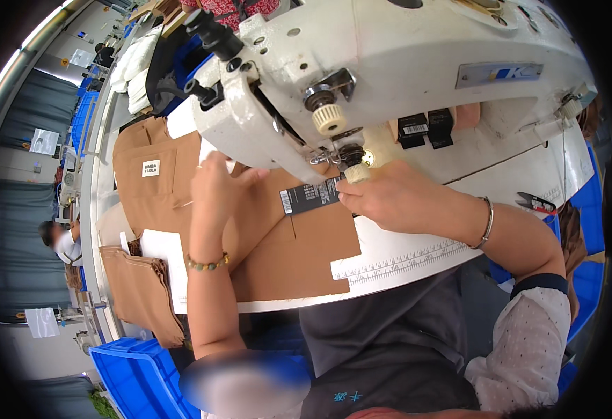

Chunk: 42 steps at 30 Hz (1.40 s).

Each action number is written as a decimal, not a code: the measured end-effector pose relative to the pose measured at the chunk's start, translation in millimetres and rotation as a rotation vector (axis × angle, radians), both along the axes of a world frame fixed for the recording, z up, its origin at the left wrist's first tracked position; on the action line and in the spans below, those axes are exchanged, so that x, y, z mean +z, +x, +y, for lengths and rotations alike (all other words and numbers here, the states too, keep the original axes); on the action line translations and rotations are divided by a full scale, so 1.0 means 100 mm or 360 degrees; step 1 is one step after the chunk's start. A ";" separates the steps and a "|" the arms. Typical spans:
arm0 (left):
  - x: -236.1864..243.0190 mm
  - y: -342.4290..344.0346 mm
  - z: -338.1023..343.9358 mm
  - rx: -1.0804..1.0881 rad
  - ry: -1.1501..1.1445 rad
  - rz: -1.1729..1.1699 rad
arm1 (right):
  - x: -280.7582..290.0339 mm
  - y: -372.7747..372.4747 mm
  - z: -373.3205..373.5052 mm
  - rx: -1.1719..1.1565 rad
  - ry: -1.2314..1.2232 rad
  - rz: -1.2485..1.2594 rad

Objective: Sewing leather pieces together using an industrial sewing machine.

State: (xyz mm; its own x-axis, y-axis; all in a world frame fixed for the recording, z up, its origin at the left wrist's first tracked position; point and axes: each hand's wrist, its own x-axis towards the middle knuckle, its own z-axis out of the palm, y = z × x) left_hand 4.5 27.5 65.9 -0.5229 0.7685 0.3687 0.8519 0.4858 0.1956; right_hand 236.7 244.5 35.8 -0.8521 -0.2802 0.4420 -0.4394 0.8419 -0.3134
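Observation:
My left hand [215, 188] is curled at the brown fabric [271, 258], thumb toward the sewing machine, fingertips partly hidden. My right hand [390, 199] has bent fingers closed on a black printed label [302, 197] lying on that fabric beside the needle area, which is partly hidden. The white sewing machine [418, 56] stands over both hands. A brown pocketed piece with a white patch [151, 167] lies left of my left hand. A stack of brown pieces [138, 293] sits at the bed's front left.
Snips [535, 202] and more black labels [425, 129] lie on the white machine bed [494, 167]. White folded cloth [138, 66] is at back left. Blue crates [128, 377] stand low at left and right. A co-worker [65, 244] is at far left, another person's patterned clothing [246, 10] behind the machine.

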 end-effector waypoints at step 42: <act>-0.13 1.25 0.11 -0.0500 -0.0123 0.0198 | 0.02 0.02 0.09 -0.0071 0.0224 -0.0094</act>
State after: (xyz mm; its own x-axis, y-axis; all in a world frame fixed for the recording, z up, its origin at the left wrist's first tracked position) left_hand 129.3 38.6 53.1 -0.2107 0.9129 0.3495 0.9773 0.2051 0.0536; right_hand 238.5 253.5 37.9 -0.8885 -0.2970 0.3497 -0.3848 0.8975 -0.2155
